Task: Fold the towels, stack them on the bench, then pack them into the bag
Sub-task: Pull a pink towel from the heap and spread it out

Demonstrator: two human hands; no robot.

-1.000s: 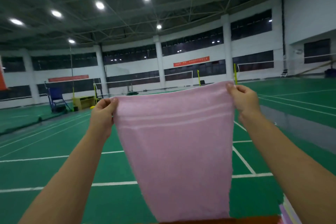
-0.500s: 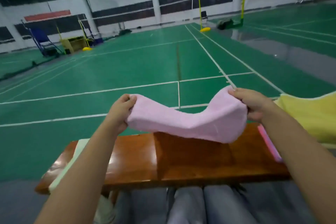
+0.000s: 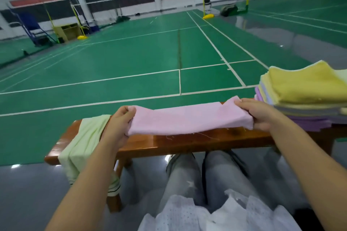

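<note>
- A person sits facing a glossy brown wooden worktop (image 3: 187, 141) at the edge of a green indoor badminton court (image 3: 131, 58), seen from a camera on their head; grey-trousered legs show below the board.
- The left hand (image 3: 120, 120) grips one short end of a pink towel (image 3: 187, 120), fingers curled over the top edge and thumb tucked under.
- The right hand (image 3: 257, 113) pinches the opposite short end, thumb on top and fingers below.
- The pink towel spans the gap between the two hands as a long, narrow, doubled strip, pulled fairly taut. Its lower edge looks to touch or sit just above the wood; which of the two cannot be told.
- Holding both ends under tension probably keeps the layers flat and the edges lined up, so the strip can be laid down and folded again.
- Just beyond the right hand, further to that side, stands a stack of folded towels (image 3: 304, 95) in yellow, lilac and purple, with a yellow one on top. Its closeness suggests the pink one will join it after only a short move.
- Beside and partly under the left wrist, a pale green towel (image 3: 84, 146) is draped unfolded over the worktop's end, hanging down past the edge, apparently waiting its turn.
- No bag is visible, so packing seems some way off.
- A few loose threads lie on the wood just nearer the body than the pink strip.
</note>
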